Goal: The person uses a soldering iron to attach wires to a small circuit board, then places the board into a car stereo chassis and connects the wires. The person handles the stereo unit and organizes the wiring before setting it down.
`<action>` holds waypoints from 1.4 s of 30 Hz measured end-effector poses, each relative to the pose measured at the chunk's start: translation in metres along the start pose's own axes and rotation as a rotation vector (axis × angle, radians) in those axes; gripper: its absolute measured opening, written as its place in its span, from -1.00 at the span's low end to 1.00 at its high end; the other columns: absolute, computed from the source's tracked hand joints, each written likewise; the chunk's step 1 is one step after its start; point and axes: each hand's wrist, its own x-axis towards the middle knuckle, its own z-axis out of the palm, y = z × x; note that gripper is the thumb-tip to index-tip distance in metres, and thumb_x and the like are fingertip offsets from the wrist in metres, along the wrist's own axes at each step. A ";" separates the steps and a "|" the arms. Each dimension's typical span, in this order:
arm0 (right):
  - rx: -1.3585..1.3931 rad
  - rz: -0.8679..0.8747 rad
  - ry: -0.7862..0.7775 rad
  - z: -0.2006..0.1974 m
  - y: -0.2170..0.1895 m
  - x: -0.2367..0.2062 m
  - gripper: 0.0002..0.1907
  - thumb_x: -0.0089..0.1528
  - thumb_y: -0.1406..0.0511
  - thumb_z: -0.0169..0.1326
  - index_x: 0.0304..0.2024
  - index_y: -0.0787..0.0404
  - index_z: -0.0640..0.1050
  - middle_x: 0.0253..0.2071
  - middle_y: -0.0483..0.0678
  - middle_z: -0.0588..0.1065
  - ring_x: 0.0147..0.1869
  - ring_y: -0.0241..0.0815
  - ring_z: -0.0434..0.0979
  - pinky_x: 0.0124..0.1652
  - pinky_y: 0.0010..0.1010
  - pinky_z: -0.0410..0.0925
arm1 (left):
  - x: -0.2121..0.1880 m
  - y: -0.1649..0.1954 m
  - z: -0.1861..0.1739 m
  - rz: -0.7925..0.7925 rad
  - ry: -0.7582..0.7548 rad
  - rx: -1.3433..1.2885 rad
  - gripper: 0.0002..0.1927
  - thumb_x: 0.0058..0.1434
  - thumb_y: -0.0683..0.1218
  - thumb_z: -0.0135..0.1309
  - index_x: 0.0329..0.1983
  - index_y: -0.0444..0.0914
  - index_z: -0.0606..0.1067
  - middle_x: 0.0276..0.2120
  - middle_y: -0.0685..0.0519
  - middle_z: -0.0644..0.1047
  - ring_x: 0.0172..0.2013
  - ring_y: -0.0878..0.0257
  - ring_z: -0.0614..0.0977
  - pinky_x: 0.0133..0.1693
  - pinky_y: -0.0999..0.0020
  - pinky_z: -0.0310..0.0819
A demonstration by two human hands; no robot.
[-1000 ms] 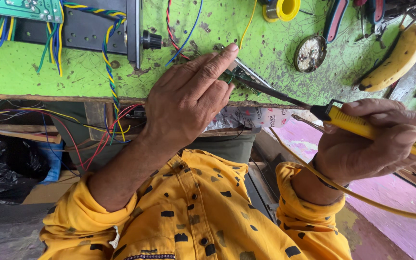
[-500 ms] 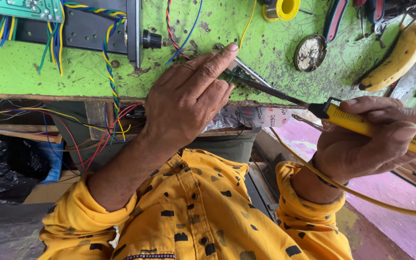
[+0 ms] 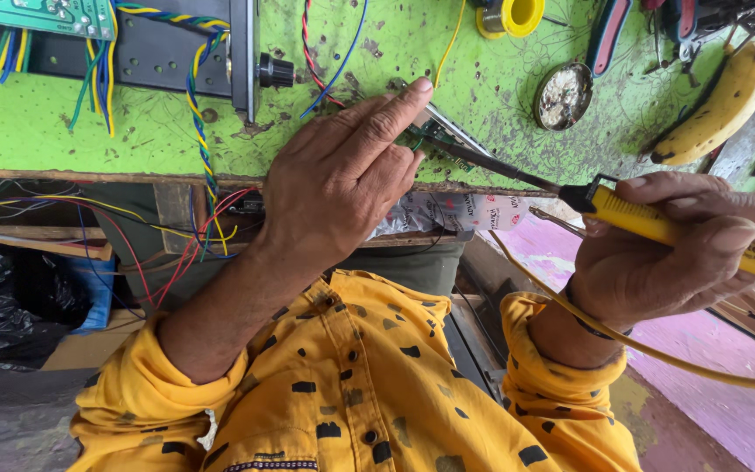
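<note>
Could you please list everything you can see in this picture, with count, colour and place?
Green-painted worn workbench: one, across the top.
Green circuit board: one, top left corner.
Black metal chassis with knob: one, upper left.
Coloured wires: many, trailing over the bench edge.
Yellow solder spool: one, top centre.
Round metal tin: one, right of centre.
Yellow banana: one, top right.
Small circuit board: one, pinned under the left fingers.
Yellow-handled soldering iron: one, tip on that board.
Left hand: pressing the board.
Right hand: gripping the iron.

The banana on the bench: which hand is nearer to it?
Right. The right hand, gripping the soldering iron, sits just below the banana; the left hand rests farther away.
</note>
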 end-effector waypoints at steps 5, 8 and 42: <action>0.135 0.105 0.036 -0.007 0.002 -0.003 -0.59 0.58 0.07 -0.13 -0.08 0.32 0.26 -0.34 0.24 0.39 -0.42 -0.01 0.48 -0.44 -0.38 0.42 | 0.000 -0.001 0.000 0.000 0.004 -0.010 -0.85 0.44 -0.13 0.29 -0.19 -0.25 0.54 0.38 0.11 0.41 0.22 0.21 0.58 0.11 0.25 0.50; 0.061 0.063 0.027 -0.009 0.003 -0.004 -0.58 0.59 0.07 -0.13 -0.10 0.31 0.26 -0.37 0.21 0.37 -0.45 0.00 0.45 -0.43 -0.37 0.38 | -0.001 0.000 0.001 -0.003 0.005 -0.012 -0.84 0.44 -0.13 0.29 -0.19 -0.24 0.53 0.38 0.12 0.41 0.22 0.21 0.58 0.12 0.25 0.51; 0.032 0.035 0.013 0.003 -0.004 0.000 -0.58 0.58 0.07 -0.11 -0.12 0.30 0.24 -0.37 0.13 0.30 -0.44 0.00 0.47 -0.45 -0.33 0.37 | 0.000 0.001 -0.001 -0.002 0.010 -0.008 -0.85 0.41 -0.16 0.26 -0.24 -0.26 0.52 0.38 0.09 0.41 0.21 0.18 0.59 0.06 0.29 0.51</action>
